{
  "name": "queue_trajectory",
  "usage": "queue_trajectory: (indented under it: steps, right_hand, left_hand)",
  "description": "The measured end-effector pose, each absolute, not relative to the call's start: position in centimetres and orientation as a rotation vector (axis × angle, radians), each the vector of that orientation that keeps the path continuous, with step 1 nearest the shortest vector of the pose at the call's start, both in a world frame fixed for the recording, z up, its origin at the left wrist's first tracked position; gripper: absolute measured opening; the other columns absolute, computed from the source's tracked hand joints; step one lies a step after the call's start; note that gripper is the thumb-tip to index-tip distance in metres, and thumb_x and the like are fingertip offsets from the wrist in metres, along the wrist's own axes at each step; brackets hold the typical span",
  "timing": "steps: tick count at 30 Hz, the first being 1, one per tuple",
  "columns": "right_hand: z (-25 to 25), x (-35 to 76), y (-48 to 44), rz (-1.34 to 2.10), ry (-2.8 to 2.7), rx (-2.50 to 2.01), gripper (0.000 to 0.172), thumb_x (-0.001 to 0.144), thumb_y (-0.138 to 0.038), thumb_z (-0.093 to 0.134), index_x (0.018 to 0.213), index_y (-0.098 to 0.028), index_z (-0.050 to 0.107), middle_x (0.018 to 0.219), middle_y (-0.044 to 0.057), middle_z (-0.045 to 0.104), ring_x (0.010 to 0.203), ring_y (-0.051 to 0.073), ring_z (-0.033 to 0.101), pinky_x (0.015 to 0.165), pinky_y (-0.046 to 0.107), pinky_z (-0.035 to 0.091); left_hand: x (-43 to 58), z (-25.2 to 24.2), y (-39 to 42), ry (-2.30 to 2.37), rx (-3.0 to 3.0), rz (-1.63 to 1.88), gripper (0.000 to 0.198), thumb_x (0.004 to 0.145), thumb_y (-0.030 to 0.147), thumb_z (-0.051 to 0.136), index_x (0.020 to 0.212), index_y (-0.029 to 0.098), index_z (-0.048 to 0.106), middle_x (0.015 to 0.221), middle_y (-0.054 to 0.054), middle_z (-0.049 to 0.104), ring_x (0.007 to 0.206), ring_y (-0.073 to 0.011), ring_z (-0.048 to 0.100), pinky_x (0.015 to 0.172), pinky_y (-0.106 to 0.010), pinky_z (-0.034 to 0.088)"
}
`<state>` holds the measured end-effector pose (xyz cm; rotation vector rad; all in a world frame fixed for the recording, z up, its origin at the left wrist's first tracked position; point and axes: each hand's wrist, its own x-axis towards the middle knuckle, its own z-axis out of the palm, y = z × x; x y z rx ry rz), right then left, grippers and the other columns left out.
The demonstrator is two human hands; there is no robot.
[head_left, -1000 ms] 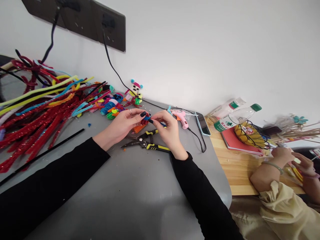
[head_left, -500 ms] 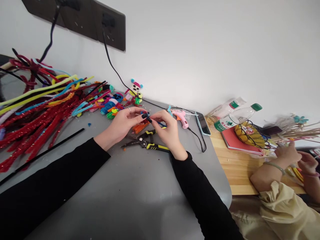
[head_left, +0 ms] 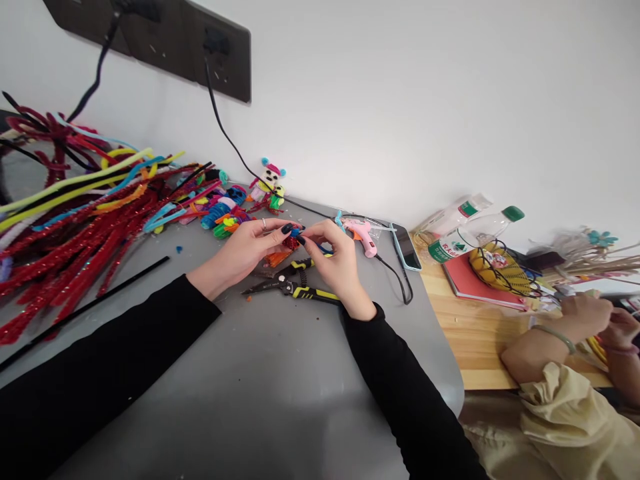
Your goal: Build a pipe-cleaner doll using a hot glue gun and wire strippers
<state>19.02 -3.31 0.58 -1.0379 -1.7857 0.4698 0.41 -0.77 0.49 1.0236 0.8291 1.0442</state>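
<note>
A small blue and red fuzzy pipe-cleaner piece (head_left: 295, 234) is pinched between my two hands over the grey table (head_left: 280, 373). My left hand (head_left: 243, 252) grips its left side with thumb and fingers. On the other side, my right hand (head_left: 337, 257) is closed on it at the fingertips. Fingers cover much of the piece, so its full shape is hidden. Just below lie black and yellow wire pliers (head_left: 285, 287), partly behind my right hand. Orange pipe-cleaner bits (head_left: 277, 259) rest beneath my left fingers.
Loose pipe cleaners (head_left: 95, 240) are heaped at left, near small pipe-cleaner figures (head_left: 270, 179). A pink glue gun (head_left: 364, 237) with its cord and a phone (head_left: 406, 248) lie at right. On the wooden table (head_left: 465, 333) are bottles (head_left: 453, 245), a basket (head_left: 500, 270) and another person's hands (head_left: 587, 312).
The piece between my fingers has turned, and more of its blue and red part shows now. The other person's hands have shifted slightly.
</note>
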Motion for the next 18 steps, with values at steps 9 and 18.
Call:
queue_trajectory:
  steps: [9, 18]
  right_hand:
    - [0.44, 18.74, -3.27, 0.445, -1.821, -1.027, 0.009, 0.096, -0.019, 0.061, 0.089, -0.023, 0.066, 0.088, 0.002, 0.068, 0.078, 0.014, 0.061, 0.071, 0.030, 0.051]
    - [0.61, 18.86, -3.35, 0.444, -1.816, -1.030, 0.009, 0.097, -0.021, 0.063, 0.092, -0.023, 0.069, 0.089, 0.002, 0.069, 0.079, 0.014, 0.062, 0.072, 0.030, 0.052]
  left_hand:
    - [0.25, 0.00, -0.81, 0.879, 1.099, 1.018, 0.057, 0.056, 0.056, 0.099, 0.095, 0.019, 0.081, 0.095, -0.008, 0.080, 0.093, -0.0262, 0.075, 0.085, -0.035, 0.062]
    - [0.26, 0.20, -0.60, 0.866, 1.010, 1.045, 0.055, 0.054, 0.050, 0.100, 0.096, 0.019, 0.084, 0.104, -0.010, 0.081, 0.100, -0.0279, 0.075, 0.090, -0.038, 0.063]
